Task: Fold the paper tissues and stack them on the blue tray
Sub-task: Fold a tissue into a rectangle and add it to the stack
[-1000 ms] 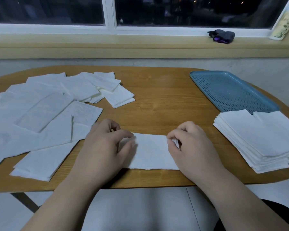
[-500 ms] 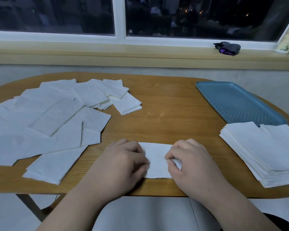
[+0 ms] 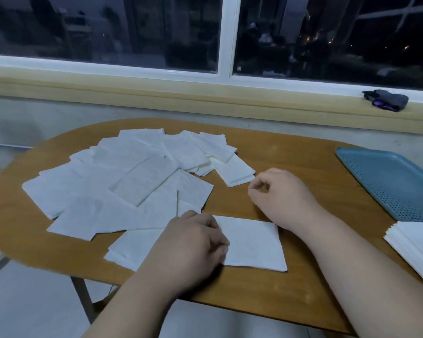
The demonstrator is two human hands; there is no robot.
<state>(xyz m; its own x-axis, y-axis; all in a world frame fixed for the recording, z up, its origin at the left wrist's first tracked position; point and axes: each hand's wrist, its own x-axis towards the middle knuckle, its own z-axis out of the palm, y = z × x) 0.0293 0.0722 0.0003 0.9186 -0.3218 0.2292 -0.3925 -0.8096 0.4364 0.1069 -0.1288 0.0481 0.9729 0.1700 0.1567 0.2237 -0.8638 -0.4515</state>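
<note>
**One tissue pinned, the free hand going for another**

At the near table (image 3: pixel 303 152) edge, well left of the tray (image 3: pixel 388 181), the left hand (image 3: pixel 193 247) sits knuckles up on the folded tissue (image 3: pixel 254 245). Its fingers curl down and the thumb meets the forefinger on the paper, likely to keep the fold from springing open.

The stack (image 3: pixel 415 245) of folded ones covers the tray's near end. Whether it rests wholly on the tray is cut off by the frame, but keeping it there makes each drop-off short.

Farther out, left of the tray, the right hand (image 3: pixel 281 193) hovers loosely curled and grips nothing. It is just beside the nearest of the unfolded tissues (image 3: pixel 122 191) spread well left of the tray, probably to fetch the next.

Beyond the tray, a dark pouch (image 3: pixel 386 100) lies on the sill.
</note>
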